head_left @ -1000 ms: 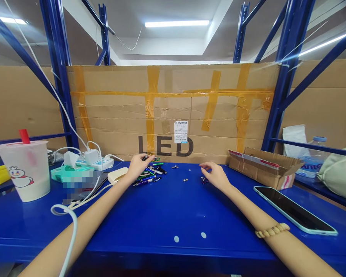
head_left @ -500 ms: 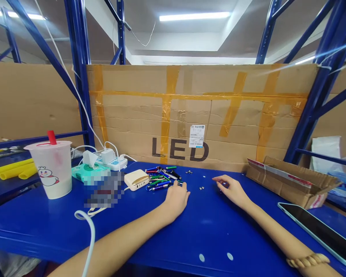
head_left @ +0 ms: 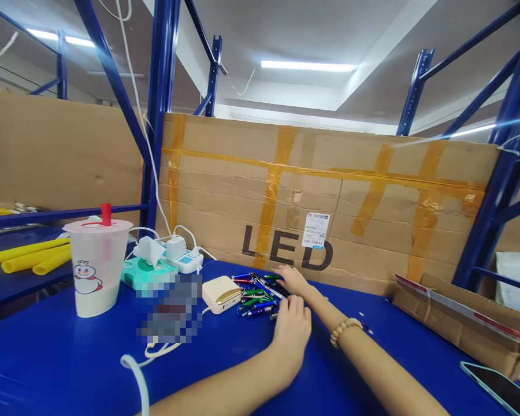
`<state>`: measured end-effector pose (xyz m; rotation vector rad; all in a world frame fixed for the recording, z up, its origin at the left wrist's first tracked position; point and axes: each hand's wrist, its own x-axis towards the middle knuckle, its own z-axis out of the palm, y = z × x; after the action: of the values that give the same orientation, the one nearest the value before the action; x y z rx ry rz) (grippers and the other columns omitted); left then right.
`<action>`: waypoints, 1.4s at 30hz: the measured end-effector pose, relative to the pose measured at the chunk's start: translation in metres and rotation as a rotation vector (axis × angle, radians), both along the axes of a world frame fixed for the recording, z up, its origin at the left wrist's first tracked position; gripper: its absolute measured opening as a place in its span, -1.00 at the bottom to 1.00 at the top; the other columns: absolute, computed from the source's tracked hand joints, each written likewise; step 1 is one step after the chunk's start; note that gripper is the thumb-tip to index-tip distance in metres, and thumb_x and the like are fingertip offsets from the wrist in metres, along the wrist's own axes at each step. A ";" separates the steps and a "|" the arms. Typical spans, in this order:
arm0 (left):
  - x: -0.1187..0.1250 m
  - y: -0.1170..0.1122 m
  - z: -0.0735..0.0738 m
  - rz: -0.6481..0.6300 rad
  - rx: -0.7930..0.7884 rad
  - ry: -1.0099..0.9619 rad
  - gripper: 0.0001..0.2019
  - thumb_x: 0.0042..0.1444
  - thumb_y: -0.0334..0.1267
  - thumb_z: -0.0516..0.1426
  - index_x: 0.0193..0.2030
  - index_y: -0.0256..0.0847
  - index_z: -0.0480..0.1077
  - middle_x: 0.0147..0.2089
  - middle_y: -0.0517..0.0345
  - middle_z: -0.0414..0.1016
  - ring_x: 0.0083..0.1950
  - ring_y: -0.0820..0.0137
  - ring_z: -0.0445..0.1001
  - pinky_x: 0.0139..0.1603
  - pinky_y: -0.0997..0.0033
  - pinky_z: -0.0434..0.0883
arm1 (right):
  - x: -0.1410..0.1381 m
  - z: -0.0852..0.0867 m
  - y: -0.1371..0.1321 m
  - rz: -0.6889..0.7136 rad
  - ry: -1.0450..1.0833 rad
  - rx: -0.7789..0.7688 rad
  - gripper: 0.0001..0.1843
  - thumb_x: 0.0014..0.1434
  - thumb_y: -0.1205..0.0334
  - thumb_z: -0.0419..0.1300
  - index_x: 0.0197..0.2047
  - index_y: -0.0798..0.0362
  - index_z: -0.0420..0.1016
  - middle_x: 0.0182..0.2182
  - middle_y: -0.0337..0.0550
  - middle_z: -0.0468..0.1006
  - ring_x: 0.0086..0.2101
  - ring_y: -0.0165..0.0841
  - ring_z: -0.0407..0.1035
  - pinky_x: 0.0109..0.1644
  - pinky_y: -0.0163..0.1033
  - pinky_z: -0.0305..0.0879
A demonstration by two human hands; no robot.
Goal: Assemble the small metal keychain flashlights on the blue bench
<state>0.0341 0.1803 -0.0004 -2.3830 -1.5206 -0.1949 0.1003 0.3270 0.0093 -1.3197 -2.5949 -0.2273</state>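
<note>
A loose pile of pens (head_left: 260,297), with blue, green, red and black barrels, lies on the blue tabletop (head_left: 342,346). My left hand (head_left: 293,329) rests at the pile's near right side, fingers loosely bent and their tips partly hidden. One pen end pokes out beside those fingertips. Behind it, my right hand (head_left: 292,280) reaches over the far right side of the pile with fingers stretched out and touching or just above the pens. I see nothing held in either hand. Left of the pens sits a cream power bank (head_left: 221,294) with a cable.
A lidded cup (head_left: 95,271), a green tissue pack (head_left: 147,271) and a white power strip (head_left: 186,260) stand at left. To the right are an open cardboard box (head_left: 463,320) and a phone or tablet (head_left: 502,387). A tall cardboard panel (head_left: 225,190) closes off the back.
My right hand has moved left from the bare tabletop to the far side of the pens. The left hand stays by the pile's right side. The head view has shifted and tilted.
</note>
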 end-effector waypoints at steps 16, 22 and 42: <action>-0.008 0.013 -0.014 -0.058 0.031 -0.704 -0.53 0.08 -0.27 0.04 0.13 -0.36 0.10 0.04 -0.11 0.19 0.11 0.20 0.16 0.12 0.18 0.16 | 0.084 -0.004 -0.078 0.246 0.731 -0.201 -0.59 0.01 -0.02 0.18 -0.25 0.16 0.52 -0.47 -0.13 0.43 -0.48 -0.47 0.26 -0.45 -0.39 0.18; -0.012 0.022 -0.016 -0.238 -0.049 -0.720 -0.85 0.16 -0.32 -0.09 -0.31 -0.26 0.27 -0.20 0.07 0.26 -0.14 0.35 0.29 -0.09 0.33 0.26 | 0.098 0.007 -0.099 0.371 0.668 -0.287 -0.64 -0.01 0.04 0.24 -0.20 0.09 0.50 -0.32 -0.14 0.42 -0.37 -0.46 0.31 -0.37 -0.40 0.23; -0.001 -0.010 0.001 -0.480 -0.718 -0.991 -0.75 0.09 -0.17 -0.09 -0.48 -0.29 0.22 -0.45 0.17 0.26 -0.41 0.50 0.18 -0.34 0.51 0.14 | 0.137 -0.024 -0.065 0.219 0.537 -0.264 -0.84 -0.04 0.20 0.24 -0.40 0.10 0.55 -0.35 -0.16 0.42 -0.37 -0.45 0.31 -0.26 -0.37 0.23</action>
<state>0.0332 0.1706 0.0003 -3.4989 -1.4409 -1.2905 0.2368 0.2624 -0.0148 -0.9775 -2.3179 0.4578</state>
